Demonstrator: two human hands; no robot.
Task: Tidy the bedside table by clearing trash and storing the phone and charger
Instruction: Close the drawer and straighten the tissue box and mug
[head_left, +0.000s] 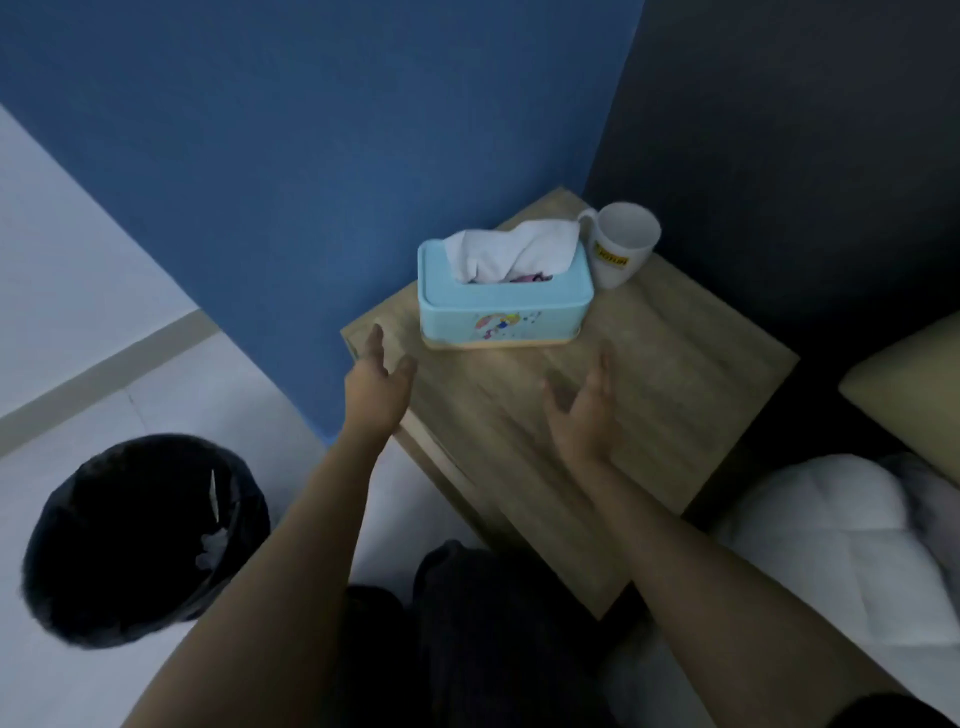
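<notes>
Blue wall behind, and the wooden surface (649, 374) sits in the corner with just a tissue box (504, 306) and a white mug (623, 249) at its far side, mug just right of the box. No phone or charger visible on top. Left hand (376, 384) and right hand (584, 410) hover over the near part, fingers released, holding nothing. Black trash bin (140, 540) on the floor to the left, white scraps inside.

We log one label: a yellow band with dark lettering on the white mug (621, 247), upper right of frame. We cannot read its blurred letters. The tissue box (504, 306) bears only a cartoon picture.
</notes>
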